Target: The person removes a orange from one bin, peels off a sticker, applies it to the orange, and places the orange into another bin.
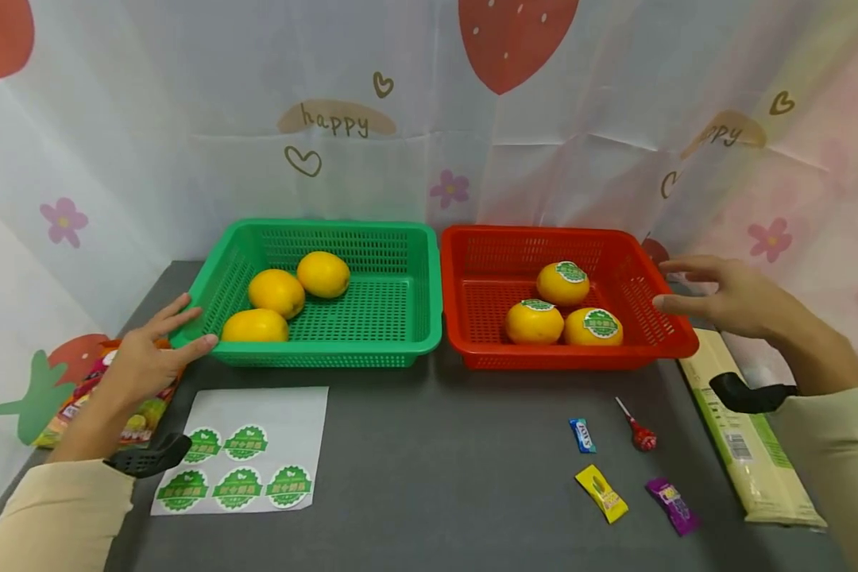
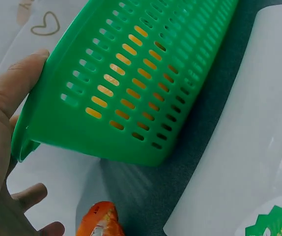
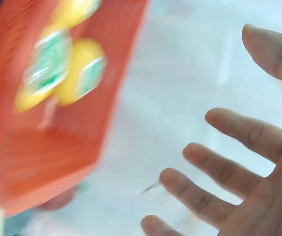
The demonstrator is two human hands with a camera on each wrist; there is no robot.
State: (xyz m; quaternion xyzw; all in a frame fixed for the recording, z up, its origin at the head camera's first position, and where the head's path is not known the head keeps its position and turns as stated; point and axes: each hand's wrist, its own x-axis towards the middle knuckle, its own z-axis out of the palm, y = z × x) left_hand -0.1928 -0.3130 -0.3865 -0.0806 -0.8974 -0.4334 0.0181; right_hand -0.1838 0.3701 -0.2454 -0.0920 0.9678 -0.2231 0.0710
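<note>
A: At far left, the person's left hand (image 1: 146,357) lies with fingers straight against the near-left corner of the green perforated plastic basket (image 1: 400,338), gripping nothing; the left wrist view shows the thumb (image 2: 20,81) flat on the basket's outer wall, seemingly to steady it. A colourful snack packet (image 1: 79,393) lies under that wrist.

B: And inside the basket?

A: Three plain yellow-orange fruits (image 1: 277,292) huddle in its left half, leaving the right half bare. In front lies a white sheet of round green stickers (image 1: 246,453), just clear of the basket's front edge.

B: Moving right?

A: The red perforated plastic basket (image 1: 472,349) stands just beside the green one, rims nearly touching. It holds three fruits already wearing green stickers (image 1: 563,284). Before it, four small wrapped sweets (image 1: 600,492) are scattered over the dark grey tabletop (image 1: 429,477), with open room between them and the sticker sheet.

B: The other hand?

A: The right hand (image 1: 722,294) hovers spread and empty at the red basket's right rim; contact cannot be told. A long pale packet (image 1: 751,453) runs along the table's right edge.
</note>
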